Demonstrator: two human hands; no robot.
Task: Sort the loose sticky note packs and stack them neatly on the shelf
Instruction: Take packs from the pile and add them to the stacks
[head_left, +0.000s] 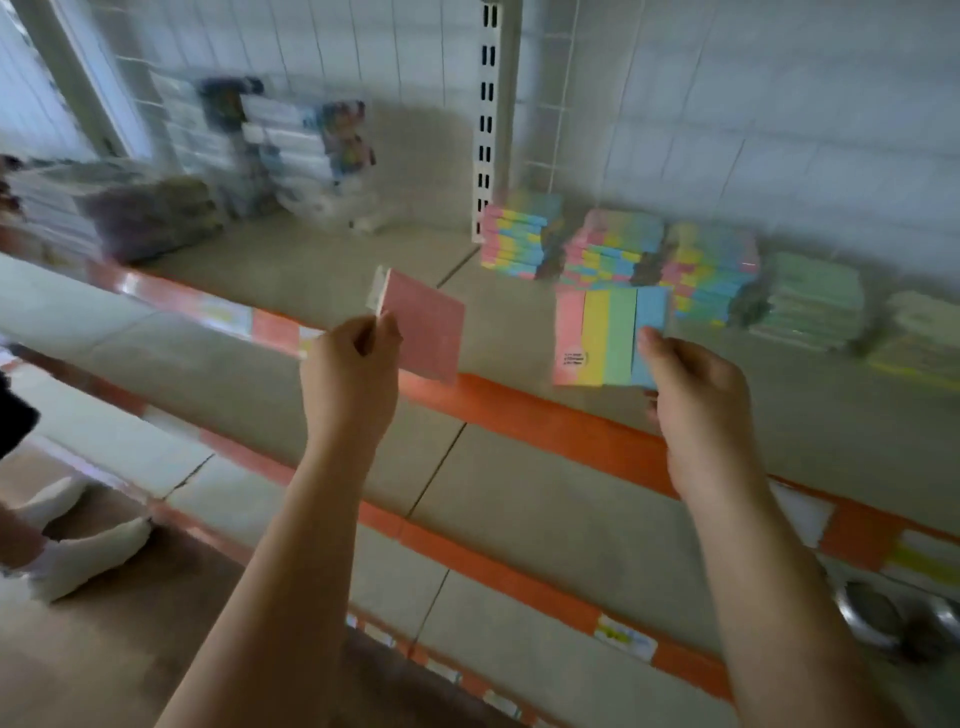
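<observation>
Left hand (353, 358) fingers pinch a pink pack (423, 325) by its near corner, right hand (693, 384) fingers clamp a striped pack (602, 338), both above the shelf (322, 265), stacks (613, 249) just beyond.

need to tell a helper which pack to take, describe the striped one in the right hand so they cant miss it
Start at the shelf with the orange front edge and the row of pastel sticky note stacks along its back. In front of the middle stacks, the right hand pinches the four-colour sticky note pack by its blue corner. Unlike the plain pink pack in the left hand, it shows pink, yellow, green and blue stripes.
</observation>
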